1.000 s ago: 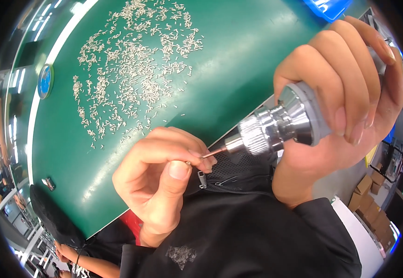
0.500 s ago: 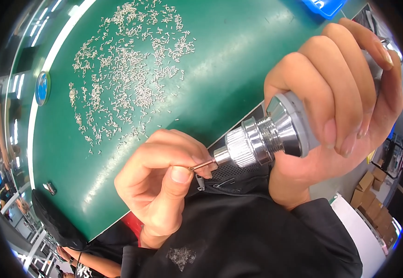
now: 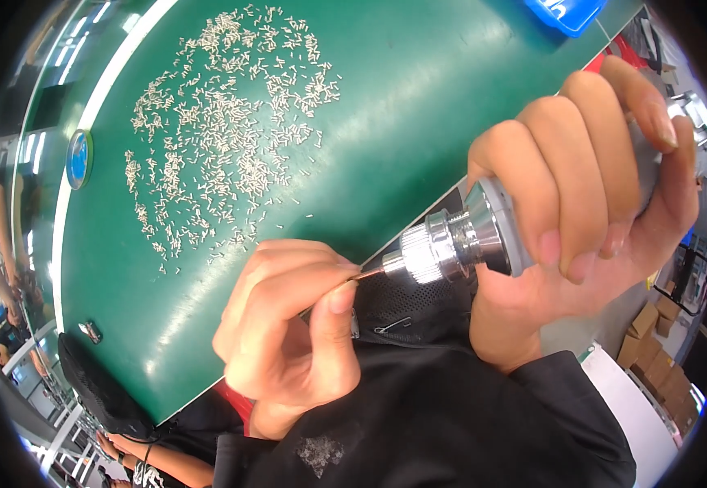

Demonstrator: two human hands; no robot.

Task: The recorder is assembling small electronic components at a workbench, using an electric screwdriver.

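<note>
Since the earlier frame: the silver rotary tool [image 3: 484, 236] has shifted slightly toward the left hand [image 3: 288, 333], so its knurled chuck end now sits just beside the thumb and forefinger; grip of both hands unchanged.

Right hand [image 3: 581, 203]: clenched around the grey body of the tool, four fingers wrapped over the top, thumb behind. Tool held off the table, beyond its near edge, nose pointing at the left hand.

Left hand: thumb and forefinger pinched on a thin copper-coloured pin [image 3: 367, 276], whose free end meets the tip of the chuck. Whether the pin is seated inside the chuck cannot be told.

Green table [image 3: 418, 106]: a loose scatter of small pale metal pins [image 3: 223, 138] spread over its far left part, well apart from both hands. Blue tray [image 3: 567, 11] at the far right edge, partly out of view. Round blue-and-white sticker [image 3: 79, 159] near the left edge.

Black sleeve [image 3: 451, 423] below both hands.
</note>
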